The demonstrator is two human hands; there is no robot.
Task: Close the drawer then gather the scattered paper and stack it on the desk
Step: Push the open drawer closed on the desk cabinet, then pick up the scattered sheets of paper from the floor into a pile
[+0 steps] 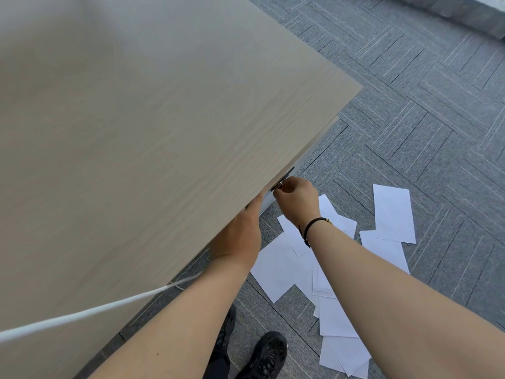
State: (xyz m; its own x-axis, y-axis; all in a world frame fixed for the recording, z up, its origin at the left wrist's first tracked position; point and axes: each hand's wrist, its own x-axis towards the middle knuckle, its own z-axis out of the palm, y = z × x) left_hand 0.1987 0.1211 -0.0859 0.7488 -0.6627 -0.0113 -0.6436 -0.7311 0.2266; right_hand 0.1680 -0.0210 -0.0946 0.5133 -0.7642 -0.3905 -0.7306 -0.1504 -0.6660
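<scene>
A light wood desk fills the left of the head view. Under its front edge a white drawer front with a dark handle strip shows, nearly flush with the desk. My right hand is closed on a small metal key or knob at the handle. My left hand lies flat against the drawer front below the desk edge, fingers hidden under the top. Several white paper sheets lie scattered on the grey carpet to the right of my arms, some overlapping.
A white cable runs across the desk's lower corner. My black shoes stand on the carpet beside the lowest sheets. A grey ledge crosses the far right corner.
</scene>
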